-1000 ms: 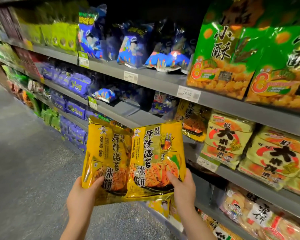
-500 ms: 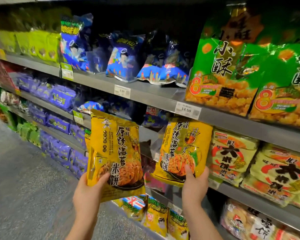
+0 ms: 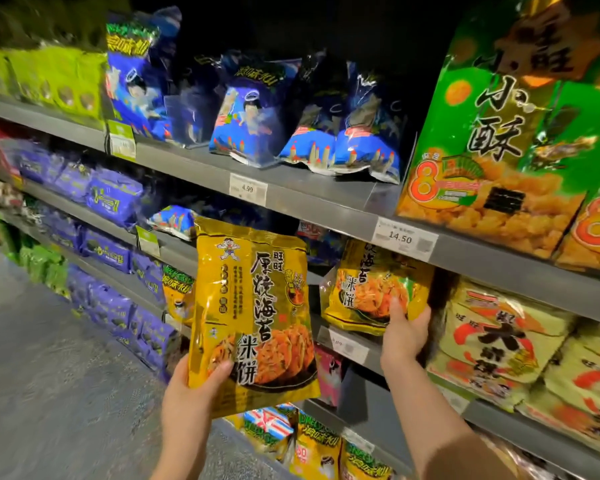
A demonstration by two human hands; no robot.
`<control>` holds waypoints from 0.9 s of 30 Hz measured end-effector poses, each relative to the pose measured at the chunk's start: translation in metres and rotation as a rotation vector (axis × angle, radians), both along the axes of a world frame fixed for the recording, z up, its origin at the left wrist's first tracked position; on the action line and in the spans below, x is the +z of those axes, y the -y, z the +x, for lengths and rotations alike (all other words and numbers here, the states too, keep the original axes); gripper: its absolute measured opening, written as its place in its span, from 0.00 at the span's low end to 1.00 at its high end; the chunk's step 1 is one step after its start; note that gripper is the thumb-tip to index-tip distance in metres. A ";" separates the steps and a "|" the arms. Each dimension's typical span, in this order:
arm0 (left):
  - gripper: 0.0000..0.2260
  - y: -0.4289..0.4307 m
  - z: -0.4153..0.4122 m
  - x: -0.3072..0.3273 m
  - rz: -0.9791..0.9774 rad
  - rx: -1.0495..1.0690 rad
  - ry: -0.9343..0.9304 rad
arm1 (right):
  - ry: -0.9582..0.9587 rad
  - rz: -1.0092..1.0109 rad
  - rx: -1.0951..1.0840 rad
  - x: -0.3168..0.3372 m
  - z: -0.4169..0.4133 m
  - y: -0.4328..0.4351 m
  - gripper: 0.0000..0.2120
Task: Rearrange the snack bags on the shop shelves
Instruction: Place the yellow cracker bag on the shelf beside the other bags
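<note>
Head camera: left hand (image 3: 191, 393) grips yellow bag (image 3: 253, 313); right hand (image 3: 404, 337) fingers (image 3: 396, 306) grip second bag (image 3: 374, 289) under shelf (image 3: 326, 199), beside cream packs (image 3: 499, 337).

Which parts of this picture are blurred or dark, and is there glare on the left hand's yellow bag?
Head view: motion blur smears the purple bags and floor at left; the back of the top shelf is almost black; the yellow bag in the left hand is sharp, with glare along its left edge.

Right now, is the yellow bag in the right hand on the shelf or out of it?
Partly in: the yellow bag has its top hidden behind the upper shelf; the right hand grips its bottom.
</note>
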State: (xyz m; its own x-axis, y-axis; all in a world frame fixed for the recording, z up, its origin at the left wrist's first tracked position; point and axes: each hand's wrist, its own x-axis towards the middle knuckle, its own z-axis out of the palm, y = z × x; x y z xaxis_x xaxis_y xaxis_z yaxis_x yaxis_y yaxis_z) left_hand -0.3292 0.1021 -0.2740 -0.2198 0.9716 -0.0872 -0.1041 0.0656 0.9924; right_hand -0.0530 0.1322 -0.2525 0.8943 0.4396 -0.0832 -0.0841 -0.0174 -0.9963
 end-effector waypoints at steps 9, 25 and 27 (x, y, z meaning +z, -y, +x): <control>0.09 -0.007 0.023 -0.005 0.023 -0.039 0.022 | 0.463 -0.590 0.131 -0.018 0.005 0.016 0.50; 0.07 -0.014 0.042 0.000 0.059 -0.036 0.086 | 0.953 -0.928 0.393 -0.057 -0.020 0.036 0.23; 0.07 -0.016 0.042 0.000 0.056 -0.035 0.092 | 0.955 -0.943 0.413 -0.053 -0.015 0.027 0.24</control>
